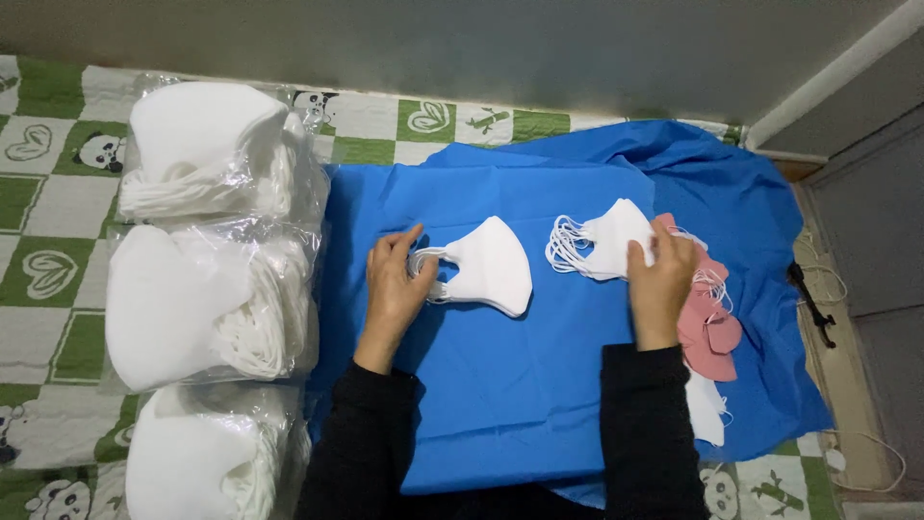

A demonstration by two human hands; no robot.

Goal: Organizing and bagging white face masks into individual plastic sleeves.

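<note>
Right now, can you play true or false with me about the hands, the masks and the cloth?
1. The left hand touches the ear loops of a stack of white masks. True.
2. The right hand rests on a book. False: it rests on a second stack of white masks.
3. The cloth under the hands is red. False: it is blue.
4. Pink masks lie just beyond the right hand. True.
5. Three clear bags of white masks sit on the left, on a green and white panda mat. True.
</note>
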